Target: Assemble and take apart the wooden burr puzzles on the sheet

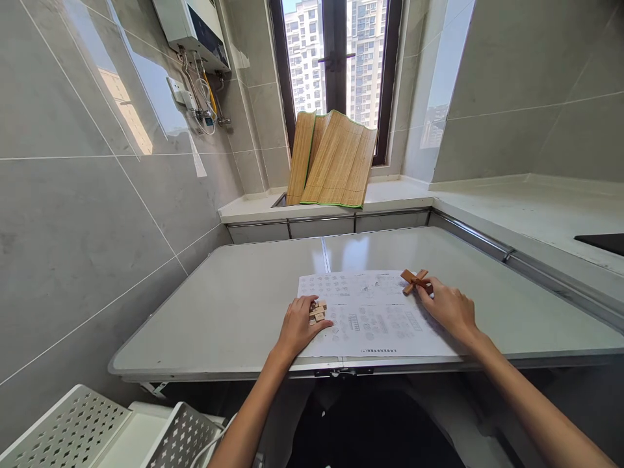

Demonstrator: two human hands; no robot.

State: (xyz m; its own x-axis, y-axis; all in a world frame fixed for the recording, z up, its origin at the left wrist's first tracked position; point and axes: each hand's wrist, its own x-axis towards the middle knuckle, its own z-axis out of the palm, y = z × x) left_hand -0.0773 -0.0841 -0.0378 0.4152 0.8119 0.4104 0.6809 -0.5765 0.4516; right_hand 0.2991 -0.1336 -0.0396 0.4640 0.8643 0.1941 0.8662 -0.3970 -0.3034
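Note:
A printed sheet of paper [363, 325] with rows of small diagrams lies on the white folding table [234, 305]. On its left part sits a pale wooden interlocking puzzle [318, 312] of small notched blocks. My left hand [297, 325] curls round that puzzle, fingers behind it and thumb in front. At the sheet's upper right corner is a brown wooden cross-shaped puzzle [413, 281] made of crossed sticks. My right hand [451, 309] pinches its right end between thumb and fingers. The fingertips of both hands are partly hidden.
A white perforated plastic basket or rack [78, 429] stands below the table's left front corner. Behind the table runs a white counter [390, 193] with a folded bamboo mat [338, 162] leaning at the window. A water heater [195, 32] hangs on the left wall.

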